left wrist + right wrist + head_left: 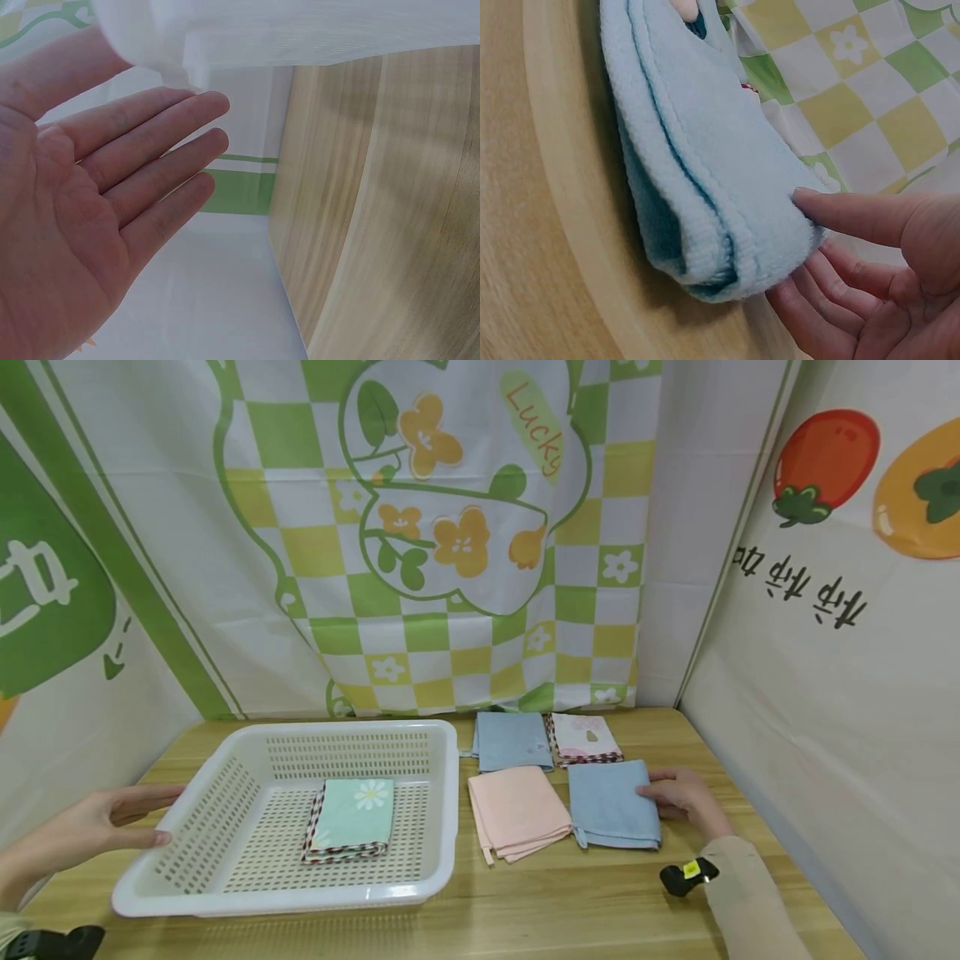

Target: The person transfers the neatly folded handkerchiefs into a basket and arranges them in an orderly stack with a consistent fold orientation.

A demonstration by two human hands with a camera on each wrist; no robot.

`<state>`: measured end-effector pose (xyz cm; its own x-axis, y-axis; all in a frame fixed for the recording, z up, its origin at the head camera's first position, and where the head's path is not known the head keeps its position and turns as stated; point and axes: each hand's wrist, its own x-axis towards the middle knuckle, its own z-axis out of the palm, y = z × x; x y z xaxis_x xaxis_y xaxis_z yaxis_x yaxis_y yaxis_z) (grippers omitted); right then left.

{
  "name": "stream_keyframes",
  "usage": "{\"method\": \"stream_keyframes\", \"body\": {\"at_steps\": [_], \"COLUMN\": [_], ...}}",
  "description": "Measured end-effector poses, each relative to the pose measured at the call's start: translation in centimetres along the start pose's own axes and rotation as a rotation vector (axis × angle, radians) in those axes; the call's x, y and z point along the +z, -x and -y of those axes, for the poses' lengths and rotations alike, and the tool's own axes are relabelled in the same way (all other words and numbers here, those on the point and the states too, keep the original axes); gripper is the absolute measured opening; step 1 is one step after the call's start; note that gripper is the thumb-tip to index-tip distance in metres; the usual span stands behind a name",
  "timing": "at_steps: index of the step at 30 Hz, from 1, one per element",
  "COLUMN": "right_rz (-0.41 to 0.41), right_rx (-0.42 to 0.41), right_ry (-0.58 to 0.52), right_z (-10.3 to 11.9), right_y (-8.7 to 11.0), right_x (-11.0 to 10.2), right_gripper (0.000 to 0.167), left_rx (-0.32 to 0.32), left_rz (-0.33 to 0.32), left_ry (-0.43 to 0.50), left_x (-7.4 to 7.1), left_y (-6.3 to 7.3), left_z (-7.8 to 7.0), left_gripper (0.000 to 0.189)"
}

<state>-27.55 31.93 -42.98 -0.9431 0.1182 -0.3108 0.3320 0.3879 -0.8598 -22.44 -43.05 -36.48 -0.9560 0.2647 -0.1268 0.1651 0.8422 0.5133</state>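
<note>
My left hand (97,831) is at the left side of a white plastic basket (442,827), thumb and fingertips right at its rim. Its fingers (161,169) are straight and the palm shows in the left wrist view. Inside the basket lies a folded mint-green towel (358,814) with a daisy print and checked edging. At the right, my right hand (686,797) pinches the edge of a folded blue towel (611,806), thumb on top and fingers at the side and beneath. The blue towel's thick folded layers show in the right wrist view.
Left of the held towel lies a folded pink towel (517,810). Behind them are another folded blue towel (512,741) and a white-and-pink towel (588,735) with checked edging. Printed curtains (480,652) enclose the wooden table (525,910) at the back and sides.
</note>
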Motion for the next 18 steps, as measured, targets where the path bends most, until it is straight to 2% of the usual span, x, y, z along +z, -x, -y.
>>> {"method": "stream_keyframes", "body": {"at_steps": [18], "right_rz": [-0.042], "right_rx": [0.018], "right_ry": [-0.011], "right_z": [0.37], "right_y": [0.27], "right_x": [-0.12], "right_gripper": [0.065], "left_rx": [0.021], "left_rz": [-0.012], "left_ry": [-0.013], "left_x": [0.02], "left_y": [-0.03], "left_z": [0.34], "left_gripper": [0.069]}}
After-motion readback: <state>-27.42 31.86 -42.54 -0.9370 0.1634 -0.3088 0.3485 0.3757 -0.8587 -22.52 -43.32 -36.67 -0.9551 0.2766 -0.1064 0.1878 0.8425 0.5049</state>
